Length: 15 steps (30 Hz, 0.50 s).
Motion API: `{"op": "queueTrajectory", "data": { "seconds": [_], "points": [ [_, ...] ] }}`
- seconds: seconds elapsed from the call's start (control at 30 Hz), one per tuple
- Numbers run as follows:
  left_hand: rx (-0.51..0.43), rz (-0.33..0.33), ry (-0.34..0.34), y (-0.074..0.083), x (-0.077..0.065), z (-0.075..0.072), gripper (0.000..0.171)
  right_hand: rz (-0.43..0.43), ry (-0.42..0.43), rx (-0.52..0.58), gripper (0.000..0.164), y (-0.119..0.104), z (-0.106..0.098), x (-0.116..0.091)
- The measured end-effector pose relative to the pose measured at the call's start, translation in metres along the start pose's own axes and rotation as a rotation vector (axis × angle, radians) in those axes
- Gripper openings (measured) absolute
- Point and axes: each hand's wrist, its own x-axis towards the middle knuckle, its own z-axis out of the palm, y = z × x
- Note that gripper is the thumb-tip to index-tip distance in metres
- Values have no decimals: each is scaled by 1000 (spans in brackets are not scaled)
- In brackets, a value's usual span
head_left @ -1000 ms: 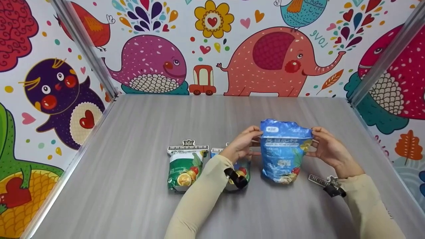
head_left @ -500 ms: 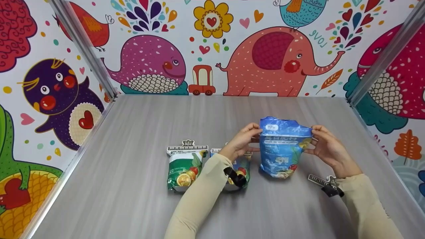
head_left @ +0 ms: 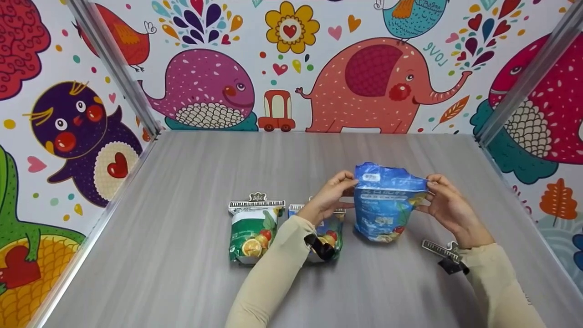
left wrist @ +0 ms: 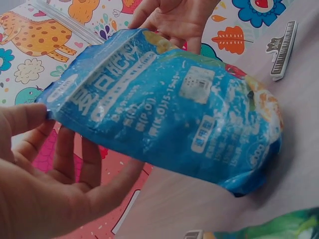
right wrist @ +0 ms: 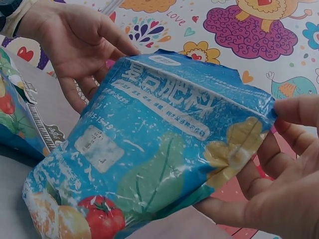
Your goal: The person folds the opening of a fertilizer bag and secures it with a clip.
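Note:
A blue fertilizer bag (head_left: 380,209), printed with fruit and vegetables, is held up between both hands with its ragged top edge upward. My left hand (head_left: 330,196) pinches the bag's upper left corner between thumb and forefinger. At the opposite upper corner, my right hand (head_left: 455,209) pinches the plastic, with the other fingers behind the bag's side, as the right wrist view shows. A silver clip with a piano-key pattern (head_left: 438,248) lies on the table beside the right wrist.
A green and white bag (head_left: 248,232) lies to the left, its top closed by a piano-key clip (head_left: 257,203). Next to it another blue bag (head_left: 337,223), also clipped, is partly hidden by the left forearm. Printed panels surround the grey table (head_left: 150,264).
The blue fertilizer bag has shifted slightly left, and its lower end has risen a little in the head view. Both hands keep their hold on its top corners.

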Motion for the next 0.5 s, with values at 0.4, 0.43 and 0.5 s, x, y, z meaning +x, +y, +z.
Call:
{"op": "queueTrajectory", "data": {
  "seconds": [0.4,0.43,0.5],
  "points": [
    [9,33,-8,-4,-10,-3,6,-30,-93,-25,33,5,-1,-7],
    [5,33,-6,-5,-11,-3,7,-35,-108,-23,33,5,-1,-7],
    [-5,34,-3,-7,-12,-3,6,-47,-140,-13,34,7,-2,-9]
  ]
}}
